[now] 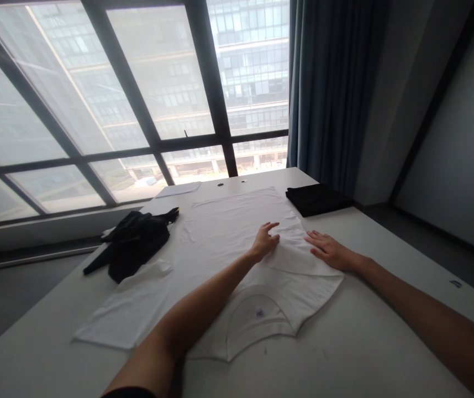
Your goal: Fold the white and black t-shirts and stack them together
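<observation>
Smoothing folded-in side of white T-shirt [228, 232] on desk [386, 342] with left hand [265, 240] and right hand [330, 251] flat, open, gripping nothing; next, likely pinching spread sleeve [129, 309] by left edge.

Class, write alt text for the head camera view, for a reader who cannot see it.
A person's left hand and right hand rest on a white T-shirt spread on a white table. A crumpled black garment lies left of it, a folded black garment right.
</observation>
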`<state>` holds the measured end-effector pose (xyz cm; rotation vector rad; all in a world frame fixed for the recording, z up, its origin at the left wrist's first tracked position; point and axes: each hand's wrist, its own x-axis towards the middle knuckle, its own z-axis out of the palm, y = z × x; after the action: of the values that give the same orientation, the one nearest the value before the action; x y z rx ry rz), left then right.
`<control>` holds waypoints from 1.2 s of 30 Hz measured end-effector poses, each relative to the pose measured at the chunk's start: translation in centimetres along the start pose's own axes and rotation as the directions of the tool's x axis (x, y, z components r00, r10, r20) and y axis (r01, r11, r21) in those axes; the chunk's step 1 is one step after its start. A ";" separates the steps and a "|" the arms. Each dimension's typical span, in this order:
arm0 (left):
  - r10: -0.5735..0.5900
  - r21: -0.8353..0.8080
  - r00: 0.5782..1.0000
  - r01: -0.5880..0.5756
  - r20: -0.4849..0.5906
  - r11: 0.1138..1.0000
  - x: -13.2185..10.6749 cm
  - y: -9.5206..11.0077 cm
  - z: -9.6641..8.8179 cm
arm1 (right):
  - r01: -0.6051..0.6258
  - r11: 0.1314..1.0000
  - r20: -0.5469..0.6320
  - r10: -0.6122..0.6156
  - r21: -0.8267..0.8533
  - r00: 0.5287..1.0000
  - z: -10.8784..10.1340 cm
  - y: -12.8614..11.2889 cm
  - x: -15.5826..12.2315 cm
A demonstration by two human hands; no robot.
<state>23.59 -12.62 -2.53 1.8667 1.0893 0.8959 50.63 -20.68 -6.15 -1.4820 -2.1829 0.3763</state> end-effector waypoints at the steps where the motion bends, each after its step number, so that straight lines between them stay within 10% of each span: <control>1: -0.007 0.024 1.000 0.007 -0.014 1.000 0.0 0.1 -0.2 | -0.009 0.999 0.024 0.010 -0.035 1.000 0.0 -0.1 0.0; 9: -0.084 -0.108 0.995 0.089 0.048 0.990 0.3 -0.1 -0.6 | -0.009 0.986 0.124 0.031 -0.169 0.992 -0.5 -1.1 -0.1; 15: 0.160 -0.209 0.983 -0.177 -0.094 0.962 0.7 -0.7 0.2 | -0.015 0.983 0.145 0.042 -0.184 0.989 -0.5 -1.1 -0.1; 21: 0.049 0.222 0.998 -0.036 -0.049 0.974 0.4 -1.4 0.2 | -0.012 0.983 0.128 0.036 -0.185 0.991 -0.2 -0.8 -0.1; 28: 0.387 0.577 0.914 -0.384 0.123 0.721 -1.7 1.3 0.5 | -0.022 0.982 0.135 0.047 -0.187 0.990 -0.4 -1.2 -0.1; 32: 0.110 0.736 0.969 -0.241 0.222 0.632 -2.0 3.3 -1.5 | -0.022 0.979 0.147 0.053 -0.202 0.988 -0.5 -1.3 -0.1; 36: -0.180 0.777 0.862 -0.312 0.473 0.547 -1.9 5.1 -4.5 | -0.022 0.978 0.147 0.054 -0.207 0.988 -0.5 -1.3 -0.1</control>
<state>20.78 -14.80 3.58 2.7290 1.1907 -0.2472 49.90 -21.29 -5.13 -1.6553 -2.3765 0.2922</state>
